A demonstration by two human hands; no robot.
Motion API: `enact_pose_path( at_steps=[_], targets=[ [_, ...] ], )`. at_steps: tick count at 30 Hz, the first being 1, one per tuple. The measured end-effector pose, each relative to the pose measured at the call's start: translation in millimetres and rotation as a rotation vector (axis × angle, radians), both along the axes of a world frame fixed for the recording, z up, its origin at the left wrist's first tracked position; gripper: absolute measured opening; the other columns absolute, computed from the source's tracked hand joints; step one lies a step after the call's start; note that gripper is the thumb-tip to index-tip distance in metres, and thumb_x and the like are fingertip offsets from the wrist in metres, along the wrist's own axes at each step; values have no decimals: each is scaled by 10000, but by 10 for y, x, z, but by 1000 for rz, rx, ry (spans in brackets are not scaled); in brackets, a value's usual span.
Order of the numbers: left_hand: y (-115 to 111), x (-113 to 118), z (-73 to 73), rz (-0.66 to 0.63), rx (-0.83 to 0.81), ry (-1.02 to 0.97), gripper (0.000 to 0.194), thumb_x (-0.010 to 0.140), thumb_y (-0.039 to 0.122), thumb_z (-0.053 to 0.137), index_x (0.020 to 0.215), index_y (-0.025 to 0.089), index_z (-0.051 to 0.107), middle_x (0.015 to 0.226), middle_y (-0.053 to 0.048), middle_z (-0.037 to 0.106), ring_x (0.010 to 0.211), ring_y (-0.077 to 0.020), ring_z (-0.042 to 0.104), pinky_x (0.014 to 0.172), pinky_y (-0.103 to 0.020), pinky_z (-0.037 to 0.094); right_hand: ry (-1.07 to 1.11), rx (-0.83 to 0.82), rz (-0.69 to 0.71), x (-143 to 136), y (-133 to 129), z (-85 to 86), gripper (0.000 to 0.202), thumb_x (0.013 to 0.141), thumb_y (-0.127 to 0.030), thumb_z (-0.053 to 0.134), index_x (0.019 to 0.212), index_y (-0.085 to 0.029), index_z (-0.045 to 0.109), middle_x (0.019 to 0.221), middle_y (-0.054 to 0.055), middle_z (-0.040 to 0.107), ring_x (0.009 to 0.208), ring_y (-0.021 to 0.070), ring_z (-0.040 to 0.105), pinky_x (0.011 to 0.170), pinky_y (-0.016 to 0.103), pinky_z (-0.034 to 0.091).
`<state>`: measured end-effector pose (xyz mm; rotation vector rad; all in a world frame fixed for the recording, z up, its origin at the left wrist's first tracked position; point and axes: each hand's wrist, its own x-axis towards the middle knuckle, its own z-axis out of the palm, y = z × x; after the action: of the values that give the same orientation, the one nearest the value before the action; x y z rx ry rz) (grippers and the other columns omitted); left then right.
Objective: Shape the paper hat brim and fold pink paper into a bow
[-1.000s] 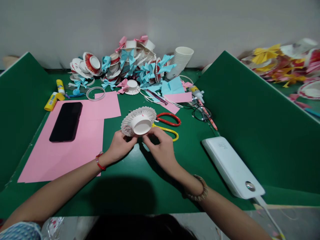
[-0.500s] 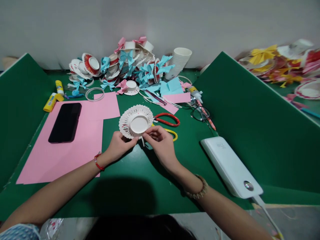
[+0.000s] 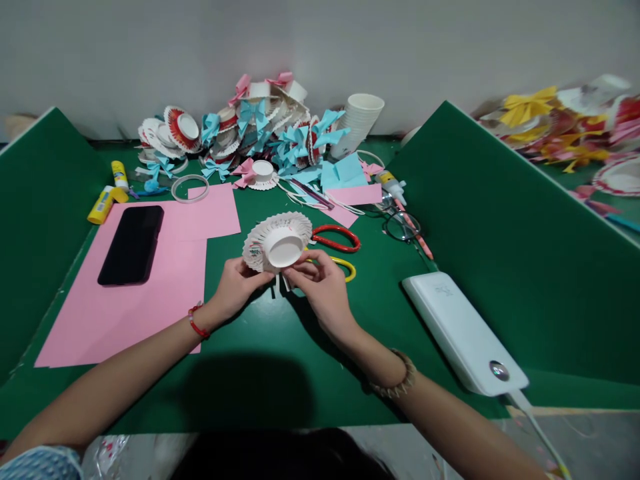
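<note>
Between both hands, a little above the green table [image 3: 250,380], is a paper cup [image 3: 285,247] cut into strips that fan out in a pleated ring around its round base. My left hand [image 3: 239,287] pinches the ring's near left edge between thumb and fingers. On the near right edge, my right hand [image 3: 323,283] pinches it too, its fingers partly behind the cup. A couple of strip ends hang down between the two thumbs. Just behind my right hand lie scissors with one red handle [image 3: 336,238] and one yellow handle [image 3: 345,268]; their blades are hidden.
A black phone [image 3: 131,245] rests on pink paper [image 3: 150,320] at left, near yellow glue sticks [image 3: 103,205]. Finished cup pieces with bows [image 3: 253,117] are heaped behind, beside stacked paper cups [image 3: 361,120]. At right are eyeglasses [image 3: 403,227], a white power bank [image 3: 465,333] and a green divider [image 3: 520,267].
The cut cup has tilted and shifted slightly to the right, so more of its base wall shows. Both hands keep their pinch on its near edge.
</note>
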<state>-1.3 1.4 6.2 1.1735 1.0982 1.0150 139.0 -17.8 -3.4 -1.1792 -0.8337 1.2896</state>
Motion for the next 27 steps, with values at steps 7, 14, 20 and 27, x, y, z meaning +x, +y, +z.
enact_pose_path(
  at_steps=[7,14,20,27],
  targets=[
    [7,-1,-30,6,50,-47,163,557,223,709,590,132,578,595,6,585,539,-81,466,537,-208,408,149,-108,40,49,56,17,520,488,-191,780,869,-216,426,710,-44,672,609,108,641,609,239,507],
    [10,3,-38,-1,75,-27,168,564,223,714,637,114,608,620,-5,615,544,-77,480,554,-213,430,204,-122,75,52,60,36,531,514,-215,792,907,-213,435,669,-30,692,597,133,657,636,274,529],
    [16,12,-54,14,40,-30,217,549,237,735,691,104,639,699,-37,656,624,-105,538,620,-236,459,111,-12,55,69,56,10,542,503,-241,806,889,-219,427,659,-43,685,631,123,657,629,246,510],
    [51,-7,-59,8,-12,-53,147,555,205,710,588,118,596,573,16,587,533,-78,484,558,-213,415,0,39,146,26,9,35,483,572,-210,751,923,-228,420,669,-60,665,615,106,642,603,224,508]
  ],
)
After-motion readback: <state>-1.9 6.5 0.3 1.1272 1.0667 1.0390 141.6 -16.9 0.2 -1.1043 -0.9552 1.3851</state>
